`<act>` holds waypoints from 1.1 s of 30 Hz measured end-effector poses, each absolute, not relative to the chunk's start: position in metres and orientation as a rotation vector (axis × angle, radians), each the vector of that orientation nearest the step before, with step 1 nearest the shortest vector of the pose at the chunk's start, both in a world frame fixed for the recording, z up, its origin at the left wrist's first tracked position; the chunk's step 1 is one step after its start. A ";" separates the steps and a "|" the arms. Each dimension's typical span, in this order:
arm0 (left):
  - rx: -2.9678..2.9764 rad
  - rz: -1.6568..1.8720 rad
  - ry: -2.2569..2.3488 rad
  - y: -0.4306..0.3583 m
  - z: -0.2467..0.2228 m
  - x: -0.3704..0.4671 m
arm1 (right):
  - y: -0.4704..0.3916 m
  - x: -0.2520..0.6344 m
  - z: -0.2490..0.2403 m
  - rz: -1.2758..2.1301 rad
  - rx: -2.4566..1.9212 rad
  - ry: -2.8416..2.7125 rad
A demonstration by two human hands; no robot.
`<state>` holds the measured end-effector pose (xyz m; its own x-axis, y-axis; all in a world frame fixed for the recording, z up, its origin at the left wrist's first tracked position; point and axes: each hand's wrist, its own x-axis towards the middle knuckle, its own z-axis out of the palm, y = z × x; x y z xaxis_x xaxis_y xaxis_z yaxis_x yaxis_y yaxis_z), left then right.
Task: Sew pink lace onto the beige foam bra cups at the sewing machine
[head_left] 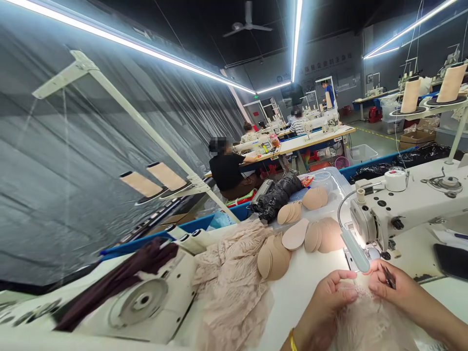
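A sheer beige lace fabric [360, 317] hangs from both hands just in front of the sewing machine [405, 204]. My left hand [327, 302] pinches its upper edge between thumb and fingers. My right hand [393, 287] pinches the same edge a little to the right. Small dark thread snips [388, 277] are tucked in the right hand's fingers, pointing up. Right above the fingertips is a grey lamp head [355, 249], lighting the needle area. The needle itself is hidden behind it.
Left of the hands lie stacked beige oval pads [274, 258] and a heap of beige lace [234, 282]. A second machine [146, 302] with dark cloth [146, 273] stands at left. A dark phone-like object [451, 263] lies at right. A person in black [226, 170] sits beyond.
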<state>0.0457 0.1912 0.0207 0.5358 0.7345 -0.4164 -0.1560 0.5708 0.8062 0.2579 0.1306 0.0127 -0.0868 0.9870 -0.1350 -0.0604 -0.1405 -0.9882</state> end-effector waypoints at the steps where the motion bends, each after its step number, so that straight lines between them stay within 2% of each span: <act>1: 0.792 0.604 0.850 0.192 0.021 0.046 | 0.132 0.257 0.013 1.391 -1.217 -1.153; 14: 0.895 0.593 0.903 0.198 0.055 0.054 | 0.140 0.252 0.023 1.354 -1.174 -1.175; 33: 0.879 0.674 0.762 0.209 0.024 0.058 | 0.150 0.252 0.011 1.303 -1.153 -1.091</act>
<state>0.0578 0.2091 0.0236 0.5557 0.7760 -0.2983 -0.2010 0.4736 0.8575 0.2522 0.1495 0.0109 -0.0028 0.9987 -0.0507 -0.1249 -0.0507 -0.9909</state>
